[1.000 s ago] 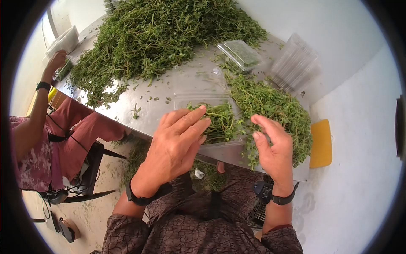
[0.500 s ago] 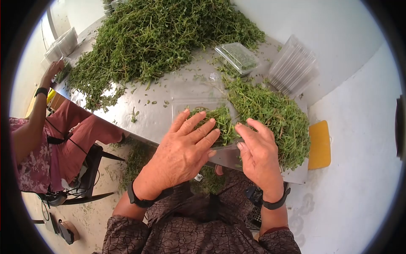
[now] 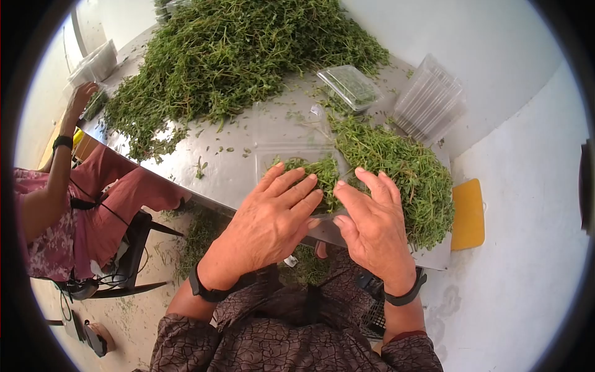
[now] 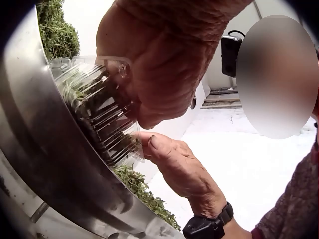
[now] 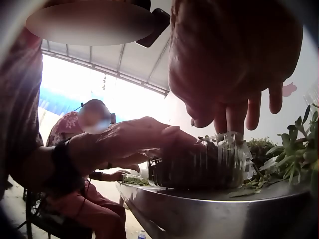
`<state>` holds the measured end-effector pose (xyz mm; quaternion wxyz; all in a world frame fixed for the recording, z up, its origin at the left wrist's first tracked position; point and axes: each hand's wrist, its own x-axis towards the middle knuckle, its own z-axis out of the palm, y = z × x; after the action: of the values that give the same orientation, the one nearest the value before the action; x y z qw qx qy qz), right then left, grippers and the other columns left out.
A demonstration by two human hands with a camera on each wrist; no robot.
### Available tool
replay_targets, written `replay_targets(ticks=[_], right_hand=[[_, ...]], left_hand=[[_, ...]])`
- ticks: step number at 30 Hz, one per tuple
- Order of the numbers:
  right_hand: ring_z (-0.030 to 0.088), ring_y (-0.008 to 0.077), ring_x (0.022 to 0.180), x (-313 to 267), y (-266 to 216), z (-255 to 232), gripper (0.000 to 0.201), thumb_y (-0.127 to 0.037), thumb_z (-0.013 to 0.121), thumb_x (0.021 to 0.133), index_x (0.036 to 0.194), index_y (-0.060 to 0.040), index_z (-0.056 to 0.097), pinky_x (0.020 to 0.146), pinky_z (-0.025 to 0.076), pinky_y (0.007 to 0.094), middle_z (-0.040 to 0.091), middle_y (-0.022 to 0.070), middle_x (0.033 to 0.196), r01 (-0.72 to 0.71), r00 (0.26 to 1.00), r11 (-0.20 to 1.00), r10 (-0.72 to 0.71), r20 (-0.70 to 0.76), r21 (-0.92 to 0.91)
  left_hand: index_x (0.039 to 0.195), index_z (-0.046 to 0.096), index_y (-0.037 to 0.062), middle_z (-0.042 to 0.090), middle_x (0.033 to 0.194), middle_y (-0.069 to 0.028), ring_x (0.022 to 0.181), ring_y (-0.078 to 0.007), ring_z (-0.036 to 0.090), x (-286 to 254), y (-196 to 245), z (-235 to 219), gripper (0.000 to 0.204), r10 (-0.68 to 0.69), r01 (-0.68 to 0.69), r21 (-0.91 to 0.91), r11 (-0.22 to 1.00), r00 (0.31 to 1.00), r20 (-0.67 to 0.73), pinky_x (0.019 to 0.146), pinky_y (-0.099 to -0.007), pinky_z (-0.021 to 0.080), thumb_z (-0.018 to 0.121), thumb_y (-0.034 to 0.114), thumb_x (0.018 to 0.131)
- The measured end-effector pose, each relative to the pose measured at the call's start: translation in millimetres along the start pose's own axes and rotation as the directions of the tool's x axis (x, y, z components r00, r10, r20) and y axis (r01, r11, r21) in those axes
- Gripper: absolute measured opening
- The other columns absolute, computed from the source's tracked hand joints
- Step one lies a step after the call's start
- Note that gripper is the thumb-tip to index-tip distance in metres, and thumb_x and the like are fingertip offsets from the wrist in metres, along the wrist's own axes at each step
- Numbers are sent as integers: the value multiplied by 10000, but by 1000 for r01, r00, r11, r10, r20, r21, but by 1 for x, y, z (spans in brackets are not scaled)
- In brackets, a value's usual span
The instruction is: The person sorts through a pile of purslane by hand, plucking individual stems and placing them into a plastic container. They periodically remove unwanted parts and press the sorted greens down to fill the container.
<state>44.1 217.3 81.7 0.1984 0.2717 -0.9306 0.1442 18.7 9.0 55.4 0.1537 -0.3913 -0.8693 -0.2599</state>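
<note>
A clear plastic box filled with green sprigs stands at the metal table's near edge, its lid folded back flat. The left hand lies palm down over the sprigs in the box, fingers spread and nearly straight. At the box's right side is the right hand, fingers loosely extended and pointing down in the right wrist view. Its fingertips meet the box's edge and greens. The left palm hides much of the filling.
A large heap of greens covers the table's back; a smaller pile lies right. Behind it are a closed filled box and stacked empty boxes. Another person sits at left. A yellow board is at right.
Both hands have come closer together over the box. The left hand has flattened onto the greens, and the right has moved left to the box's edge.
</note>
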Motion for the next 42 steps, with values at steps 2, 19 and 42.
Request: replay_targets(ticks=[2,19,42], right_hand=[[519,331,1217,0,1,-1,386,-116,711,800,1153,8,614,1083,326,528,697,129,1031,-14,1000,999,14,-8,51],[531,324,1188,-4,-1,-2,317,-162,734,778,1048,-10,663,1074,328,535,666,117,1096,74,997,996,-72,-35,47],[614,328,814,-88,29,-44,331,-151,763,727,993,12,652,701,484,414,667,157,858,-487,868,832,495,-40,-266]], left_hand=[[1206,609,1,573,1307,-178,1266,-359,494,0,-1,0,409,2,-2,0,1000,1000,1,1123,-513,329,669,167,837],[1210,608,-12,575,1309,-187,1267,-358,502,-2,2,-1,414,4,-5,-38,999,1000,-24,1123,-505,335,657,121,821],[962,693,-21,674,1118,-173,1083,-352,643,-57,26,-9,252,102,-115,-15,993,930,-354,1014,-514,464,669,27,716]])
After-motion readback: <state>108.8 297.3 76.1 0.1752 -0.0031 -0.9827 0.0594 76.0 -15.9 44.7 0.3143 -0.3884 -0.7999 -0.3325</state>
